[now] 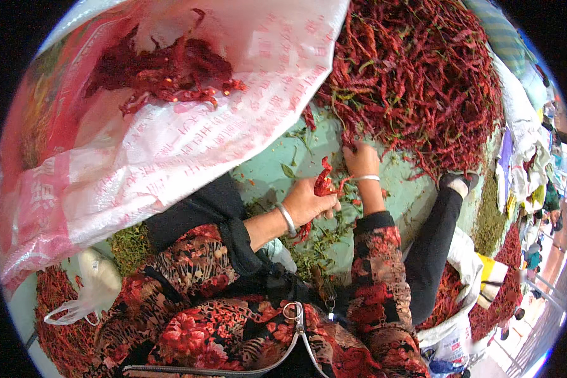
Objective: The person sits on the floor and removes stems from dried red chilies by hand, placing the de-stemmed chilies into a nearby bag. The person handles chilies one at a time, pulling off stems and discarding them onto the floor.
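My left hand (308, 202), with a silver bracelet at the wrist, is closed around several red chili peppers (325, 182) near the middle of the view. To its right my right hand (362, 159) reaches to the lower edge of a large heap of dried red chilies (411, 80), its fingertips on a chili there; a bracelet circles that wrist too. At the upper left lies an open white and pink woven sack (217, 125) with dark red chilies (184, 71) inside its mouth. Green stems and leaves (319, 245) are strewn on the pale green sheet below my hands.
My outstretched leg (434, 250) borders the right side, with white sacks (453, 335) of chilies beyond it. A clear plastic bag (92, 283) and a pile of thin red chilies (66, 326) are at the lower left. Several people are far off at the right edge.
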Demonstrator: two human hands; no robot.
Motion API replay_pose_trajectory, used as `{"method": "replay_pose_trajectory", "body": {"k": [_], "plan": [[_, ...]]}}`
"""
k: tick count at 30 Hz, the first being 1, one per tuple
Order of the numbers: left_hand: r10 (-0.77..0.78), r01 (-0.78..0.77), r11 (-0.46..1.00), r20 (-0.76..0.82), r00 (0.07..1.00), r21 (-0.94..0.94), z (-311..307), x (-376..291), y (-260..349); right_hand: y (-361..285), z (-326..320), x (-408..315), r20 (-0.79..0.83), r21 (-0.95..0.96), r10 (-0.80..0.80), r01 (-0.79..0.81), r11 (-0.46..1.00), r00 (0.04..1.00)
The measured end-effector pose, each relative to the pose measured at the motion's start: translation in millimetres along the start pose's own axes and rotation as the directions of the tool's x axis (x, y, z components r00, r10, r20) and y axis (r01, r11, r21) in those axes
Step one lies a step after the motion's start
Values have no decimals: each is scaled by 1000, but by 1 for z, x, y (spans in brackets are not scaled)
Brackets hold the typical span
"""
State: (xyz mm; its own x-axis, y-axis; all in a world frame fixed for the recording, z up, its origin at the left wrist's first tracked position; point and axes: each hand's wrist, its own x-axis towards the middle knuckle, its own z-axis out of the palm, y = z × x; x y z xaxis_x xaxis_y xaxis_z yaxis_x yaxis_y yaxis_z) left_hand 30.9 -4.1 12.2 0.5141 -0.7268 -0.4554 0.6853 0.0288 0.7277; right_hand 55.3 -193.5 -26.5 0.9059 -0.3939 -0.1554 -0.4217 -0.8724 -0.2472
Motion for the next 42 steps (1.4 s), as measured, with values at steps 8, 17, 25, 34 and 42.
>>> {"method": "replay_pose_trajectory", "body": {"k": [8, 17, 25, 34, 42], "plan": [[-4, 5, 1000, -55, 998, 7, 2, 3, -16, 57, -46, -83, 117, 281, 205, -230, 932, 972], [39, -16, 987, 140, 989, -161, 5, 6, -29, -4, -38, -170, -173, 405, -178, 235, 883, 969], [592, -737, 528, 439, 676, 423, 47, -32, -2, 10, 0, -171, 128, 708, -72, -40, 705, 989], [17, -36, 976, -87, 996, -215, 11, -2, 7, 4, -41, -37, -175, -17, -143, 142, 990, 974], [-11, -49, 955, -198, 980, -294, 2, 3, 0, 36, -42, -37, -136, 130, -72, 90, 987, 988]]}}
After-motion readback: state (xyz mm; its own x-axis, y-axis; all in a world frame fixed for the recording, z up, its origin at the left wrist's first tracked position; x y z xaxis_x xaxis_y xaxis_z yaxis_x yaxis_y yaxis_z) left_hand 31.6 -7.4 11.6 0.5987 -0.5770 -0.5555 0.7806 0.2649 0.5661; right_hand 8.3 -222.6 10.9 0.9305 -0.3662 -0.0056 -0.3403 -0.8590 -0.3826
